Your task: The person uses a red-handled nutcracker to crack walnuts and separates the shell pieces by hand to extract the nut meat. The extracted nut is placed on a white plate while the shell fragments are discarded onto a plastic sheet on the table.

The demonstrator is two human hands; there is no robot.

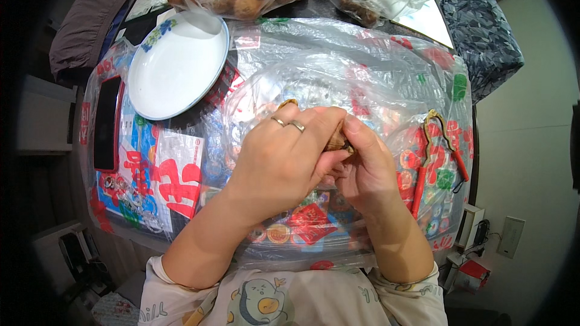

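Both hands meet over the middle of the table. Between them is a walnut (335, 141), partly hidden by the fingers, with a dark opening at its lower right side. My left hand (281, 158), with two rings on it, grips the walnut from the left. A bit of brown shell (288, 103) shows beyond its curled fingers. My right hand (369, 167) pinches the walnut from the right with thumb and fingers. To the right of it lies a metal nutcracker (427, 147) with red handles, its arms spread. Beneath the hands is a clear plastic bag (290, 63) with red and green print.
A white plate (176, 72) with a blue rim stands at the upper left, beside a phone (108, 122) in a red case. Clear bags of walnuts (247, 7) sit at the far edge. A patterned cushion-like object (485, 36) is beyond the right corner.
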